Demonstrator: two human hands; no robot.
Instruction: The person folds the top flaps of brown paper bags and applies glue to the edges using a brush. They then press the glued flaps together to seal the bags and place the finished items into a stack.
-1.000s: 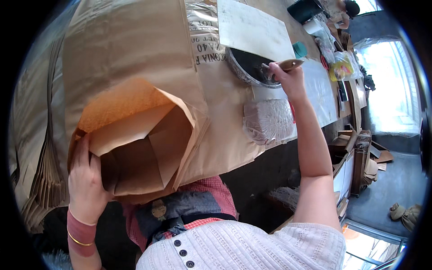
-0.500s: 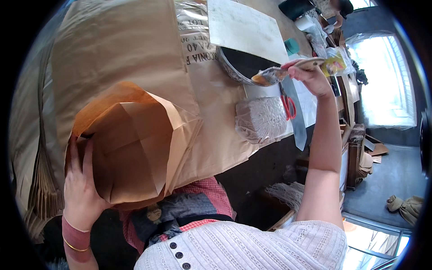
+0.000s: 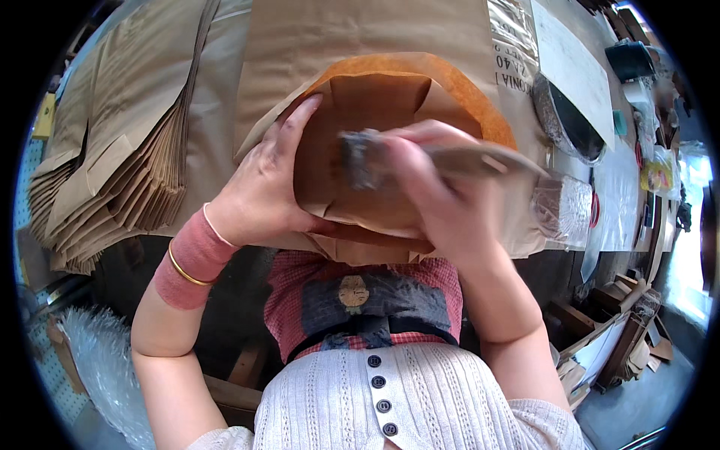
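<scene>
A brown paper bag (image 3: 352, 101) stands wide open in front of me, its mouth towards me and an orange-brown band round part of the inner rim. My left hand (image 3: 262, 176) grips the bag's left edge, fingers at the upper rim and thumb low by the near edge. Over the opening, my right hand (image 3: 450, 180) is closed round a flat paintbrush (image 3: 364, 157), its bristle end pointing left into the bag. Motion blurs the brush and the right hand; whether the bristles touch the paper I cannot tell.
A fanned stack of folded paper bags (image 3: 120, 180) lies at the left. On the right are a round pan with dark contents (image 3: 566, 116), partly covered by a pale board (image 3: 577, 56), a plastic-wrapped block (image 3: 562, 204), and red-handled scissors (image 3: 595, 210).
My right hand has brought the brush from beside the pan leftwards to the bag's mouth. The view has swung right to left, so bag and left hand now appear nearer the middle.
</scene>
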